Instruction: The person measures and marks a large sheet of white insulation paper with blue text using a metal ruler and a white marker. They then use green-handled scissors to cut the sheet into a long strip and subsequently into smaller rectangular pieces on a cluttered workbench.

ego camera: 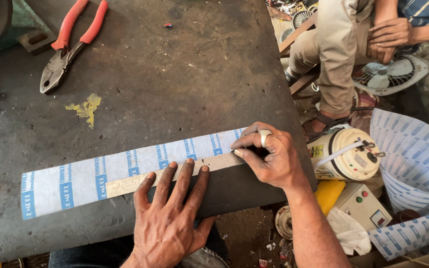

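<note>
Left hand (167, 218) is flat on the bench, fingers (187, 174) spread and straight, tips pressing the metal ruler (175, 174) down onto the white strip of insulation paper (105, 174) with blue printed bands. Nothing is gripped there, it is pure downward pressure. The strip lies slantwise across the dark workbench (175, 74), running from beyond the left fingertips up to just under the right hand's knuckles.

Right hand (269, 154) is curled shut, thumb and forefinger pinched at the ruler's upper edge, a ring on one finger. It looks like a marking or scoring tool is held in that pinch, but the tool is hidden by the fingers, so I can't say which.

To do this well, I'd judge: keep the left fingertips spread along the ruler so it can't pivot, hold the pinched tip tight against the ruler's edge just ahead of the right forefinger, and draw in one even pass.

Far beyond the fingers sit red-handled pliers (68, 47) and a yellow stain (86, 106). Off to the right of the right wrist, a cream cylindrical appliance (346, 154) and a loose roll of the same paper (413, 183).
</note>
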Demonstrator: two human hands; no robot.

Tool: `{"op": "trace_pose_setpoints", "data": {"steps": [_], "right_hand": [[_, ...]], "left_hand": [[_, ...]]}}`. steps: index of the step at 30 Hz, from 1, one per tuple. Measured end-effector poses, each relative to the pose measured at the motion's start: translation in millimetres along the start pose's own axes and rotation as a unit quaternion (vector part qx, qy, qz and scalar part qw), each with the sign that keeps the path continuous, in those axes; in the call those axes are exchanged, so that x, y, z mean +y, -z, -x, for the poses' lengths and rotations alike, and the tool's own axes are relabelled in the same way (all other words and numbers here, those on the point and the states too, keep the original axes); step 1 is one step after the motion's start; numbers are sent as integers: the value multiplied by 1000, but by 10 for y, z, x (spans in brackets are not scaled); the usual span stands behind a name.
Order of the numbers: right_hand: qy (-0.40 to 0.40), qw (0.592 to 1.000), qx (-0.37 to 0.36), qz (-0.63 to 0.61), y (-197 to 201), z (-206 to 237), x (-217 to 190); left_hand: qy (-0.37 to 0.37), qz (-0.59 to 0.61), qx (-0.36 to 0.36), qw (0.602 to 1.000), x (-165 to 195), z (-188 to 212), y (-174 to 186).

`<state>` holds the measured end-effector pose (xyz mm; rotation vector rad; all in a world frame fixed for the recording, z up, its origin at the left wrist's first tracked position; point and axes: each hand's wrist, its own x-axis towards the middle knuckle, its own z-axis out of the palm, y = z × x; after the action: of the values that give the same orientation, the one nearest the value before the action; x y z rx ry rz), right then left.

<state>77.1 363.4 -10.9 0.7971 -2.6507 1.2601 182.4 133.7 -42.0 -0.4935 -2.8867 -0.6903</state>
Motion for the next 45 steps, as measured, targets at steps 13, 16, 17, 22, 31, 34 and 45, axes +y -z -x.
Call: {"op": "trace_pose_setpoints", "data": {"steps": [13,16,17,22,31,34,45], "right_hand": [[18,1000,-13,13,-22,-18,-30],[20,1000,-15,19,-31,-22,-31],[24,999,-14,27,-36,-22,-32],[36,998,-4,43,-58,-9,-25],[48,998,9,42,-76,60,55],[48,995,82,-20,-59,106,81],[-56,977,180,-102,174,273,84]], "left_hand": [[0,-6,2,1000,10,3,13],[1,-5,-10,1000,1,-2,14],[0,-3,-7,1000,-1,-2,15],[-2,-2,-4,1000,2,-2,11],[3,4,-4,1000,25,-18,41],[8,7,-6,1000,52,-27,80],[7,-18,0,1000,109,-23,159]]}}
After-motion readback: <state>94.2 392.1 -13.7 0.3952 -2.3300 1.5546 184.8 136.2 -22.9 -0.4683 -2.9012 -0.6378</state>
